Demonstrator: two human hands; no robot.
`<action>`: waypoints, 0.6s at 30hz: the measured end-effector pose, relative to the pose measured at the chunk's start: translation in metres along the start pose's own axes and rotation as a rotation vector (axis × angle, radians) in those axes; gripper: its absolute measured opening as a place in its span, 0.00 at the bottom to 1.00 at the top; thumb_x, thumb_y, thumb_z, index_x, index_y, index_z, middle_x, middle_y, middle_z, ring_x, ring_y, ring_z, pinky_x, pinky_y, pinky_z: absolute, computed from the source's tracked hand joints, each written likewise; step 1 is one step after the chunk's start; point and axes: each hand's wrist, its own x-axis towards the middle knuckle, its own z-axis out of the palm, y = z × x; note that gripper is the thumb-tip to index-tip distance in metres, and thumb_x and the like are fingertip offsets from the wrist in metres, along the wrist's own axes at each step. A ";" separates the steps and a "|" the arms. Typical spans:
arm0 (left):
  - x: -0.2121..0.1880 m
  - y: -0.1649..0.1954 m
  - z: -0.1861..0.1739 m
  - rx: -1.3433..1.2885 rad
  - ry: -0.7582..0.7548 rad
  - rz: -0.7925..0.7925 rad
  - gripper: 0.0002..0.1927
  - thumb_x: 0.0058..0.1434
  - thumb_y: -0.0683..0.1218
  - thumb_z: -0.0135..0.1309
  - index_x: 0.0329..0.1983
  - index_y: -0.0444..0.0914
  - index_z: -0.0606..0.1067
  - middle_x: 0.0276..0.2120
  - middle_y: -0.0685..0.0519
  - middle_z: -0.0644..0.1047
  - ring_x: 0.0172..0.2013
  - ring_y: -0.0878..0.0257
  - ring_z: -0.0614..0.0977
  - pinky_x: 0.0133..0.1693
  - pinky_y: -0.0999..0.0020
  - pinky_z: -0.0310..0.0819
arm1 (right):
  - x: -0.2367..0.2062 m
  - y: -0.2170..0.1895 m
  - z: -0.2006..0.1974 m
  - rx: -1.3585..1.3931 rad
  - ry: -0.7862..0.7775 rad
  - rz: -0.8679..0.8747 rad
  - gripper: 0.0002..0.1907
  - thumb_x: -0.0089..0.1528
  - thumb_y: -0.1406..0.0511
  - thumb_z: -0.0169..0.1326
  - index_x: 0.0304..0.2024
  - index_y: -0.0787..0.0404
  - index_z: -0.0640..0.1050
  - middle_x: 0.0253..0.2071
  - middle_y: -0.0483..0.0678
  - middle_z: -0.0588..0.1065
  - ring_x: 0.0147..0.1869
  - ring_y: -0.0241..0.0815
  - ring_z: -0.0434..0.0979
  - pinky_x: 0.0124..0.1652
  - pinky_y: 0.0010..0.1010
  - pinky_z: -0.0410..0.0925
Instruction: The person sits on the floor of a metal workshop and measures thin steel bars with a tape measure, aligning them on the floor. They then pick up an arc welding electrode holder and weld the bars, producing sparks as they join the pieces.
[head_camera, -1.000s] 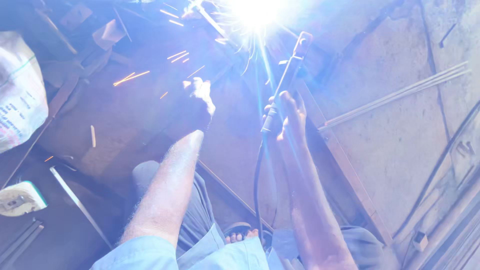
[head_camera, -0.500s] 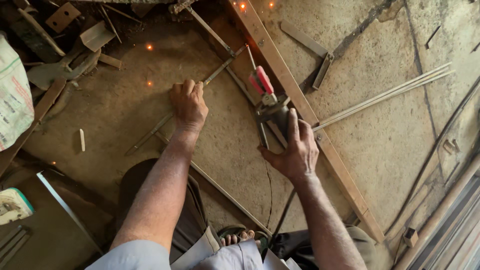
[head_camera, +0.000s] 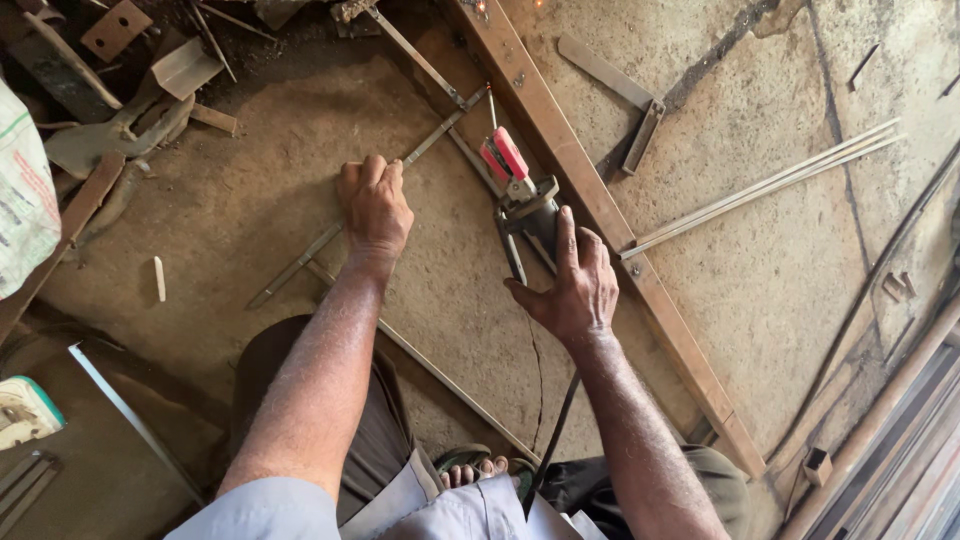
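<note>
Crouching over the dusty concrete floor (head_camera: 250, 200), I see my sandalled toes (head_camera: 478, 468) nearest, beside the black cable (head_camera: 553, 437) that runs up under my right wrist. My right hand (head_camera: 572, 285) lies half open on the welding electrode holder (head_camera: 520, 190), fingers spread over its metal body, the red grip pointing away from me. My left hand (head_camera: 374, 205) is closed down on a thin flat steel bar (head_camera: 300, 262), pinning it to the floor. Beyond both, a long rusty steel bar (head_camera: 600, 215) runs diagonally, with thin rods (head_camera: 770, 185) to its right.
</note>
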 end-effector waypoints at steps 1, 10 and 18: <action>0.000 0.000 0.000 -0.004 0.005 0.001 0.12 0.60 0.37 0.57 0.47 0.38 0.79 0.41 0.53 0.74 0.46 0.50 0.73 0.52 0.56 0.69 | 0.000 0.000 0.001 0.002 -0.001 0.002 0.64 0.42 0.49 0.76 0.73 0.63 0.60 0.57 0.62 0.70 0.58 0.61 0.73 0.52 0.49 0.70; 0.002 0.001 0.000 0.011 0.011 -0.005 0.12 0.59 0.37 0.57 0.47 0.38 0.80 0.41 0.53 0.74 0.46 0.50 0.73 0.51 0.56 0.70 | 0.007 -0.004 0.003 0.013 -0.010 0.026 0.66 0.41 0.48 0.76 0.74 0.61 0.58 0.57 0.62 0.69 0.59 0.61 0.72 0.52 0.50 0.70; 0.003 0.001 -0.001 0.042 0.033 0.032 0.13 0.59 0.38 0.57 0.47 0.38 0.81 0.41 0.52 0.74 0.46 0.50 0.73 0.52 0.54 0.69 | 0.008 -0.004 0.004 0.000 -0.013 0.013 0.65 0.44 0.47 0.76 0.74 0.62 0.58 0.56 0.63 0.69 0.58 0.60 0.72 0.52 0.50 0.70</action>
